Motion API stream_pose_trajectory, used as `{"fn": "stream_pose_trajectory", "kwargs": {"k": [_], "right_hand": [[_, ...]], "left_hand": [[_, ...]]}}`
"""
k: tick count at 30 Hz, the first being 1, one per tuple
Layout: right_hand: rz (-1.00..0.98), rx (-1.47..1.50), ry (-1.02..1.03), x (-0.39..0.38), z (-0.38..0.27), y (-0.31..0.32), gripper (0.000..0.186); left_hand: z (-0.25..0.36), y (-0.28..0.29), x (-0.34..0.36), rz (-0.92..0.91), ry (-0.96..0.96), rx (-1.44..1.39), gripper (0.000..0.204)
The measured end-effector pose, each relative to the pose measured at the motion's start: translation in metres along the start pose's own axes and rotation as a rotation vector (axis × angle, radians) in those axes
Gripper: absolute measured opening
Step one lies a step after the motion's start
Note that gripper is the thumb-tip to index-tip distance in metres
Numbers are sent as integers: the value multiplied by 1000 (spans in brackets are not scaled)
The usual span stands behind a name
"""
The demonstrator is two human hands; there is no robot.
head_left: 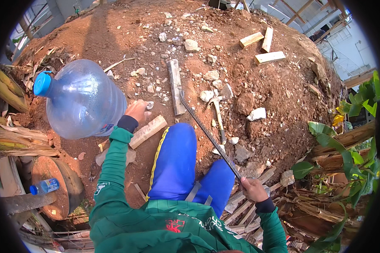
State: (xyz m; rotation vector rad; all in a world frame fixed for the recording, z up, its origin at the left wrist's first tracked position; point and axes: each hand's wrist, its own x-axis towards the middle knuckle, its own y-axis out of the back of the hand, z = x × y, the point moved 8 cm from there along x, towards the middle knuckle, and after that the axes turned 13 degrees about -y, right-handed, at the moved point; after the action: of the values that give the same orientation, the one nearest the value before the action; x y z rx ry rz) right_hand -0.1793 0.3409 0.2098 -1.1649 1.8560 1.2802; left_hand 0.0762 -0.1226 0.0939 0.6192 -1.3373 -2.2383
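My right hand (254,189) is wrapped round the lower end of a long ribbed steel bar (209,134). The bar slants up and leftward past my knees, and its bent tip rests against a narrow wooden block (176,86) on the soil. Low over the ground, my left hand (138,111) has its fingers curled, with a small pale stone (150,105) at the fingertips. Just below that hand lies a second wooden block (148,131). To the right of the bar, a claw hammer (218,116) lies on the dirt among stones.
A large clear water jug (84,99) with a blue cap stands close to my left arm. A small bottle (44,186) lies on a round wooden disc (50,166) at lower left. Several cut wood pieces (269,57) lie farther off. Banana leaves (337,145) edge the right side.
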Motion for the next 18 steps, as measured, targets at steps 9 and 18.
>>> {"fn": "stream_pose_trajectory", "kwargs": {"k": [9,18], "right_hand": [[23,-63,59,-1,-7,7,57],[-139,-47,-138,-4,-38,46,53]], "left_hand": [[4,3,247,353,-116,48,78],[-24,-22,257,406,-83,80,90]]}}
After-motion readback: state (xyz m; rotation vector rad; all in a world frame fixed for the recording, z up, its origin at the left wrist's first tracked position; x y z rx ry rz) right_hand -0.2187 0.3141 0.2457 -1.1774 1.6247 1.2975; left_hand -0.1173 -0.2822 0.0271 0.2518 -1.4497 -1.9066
